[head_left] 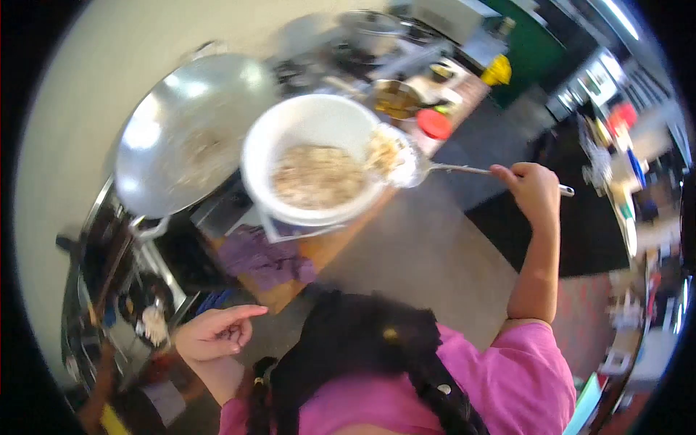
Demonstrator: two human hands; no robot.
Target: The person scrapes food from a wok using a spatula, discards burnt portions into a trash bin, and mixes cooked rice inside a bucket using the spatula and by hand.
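My right hand [535,192] is closed around the long thin handle of a metal wok spatula [415,165]. The spatula's head, blurred by motion, is at the right rim of a white bucket [262,163] and carries some pale cooked food [383,152]. More of the light brown food [319,177] lies in the bottom of the bucket. My left hand [217,335] holds nothing; its index finger points out while the other fingers are loosely bent. A crumpled purple cloth [261,255] lies near it, below the bucket.
A large metal wok [170,159] with residue in it stands left of the bucket on the stove. Behind are a lidded pot [371,32], a container with a red lid [433,125] and a glass bowl of amber liquid [396,100]. A dark table [573,217] stands at right.
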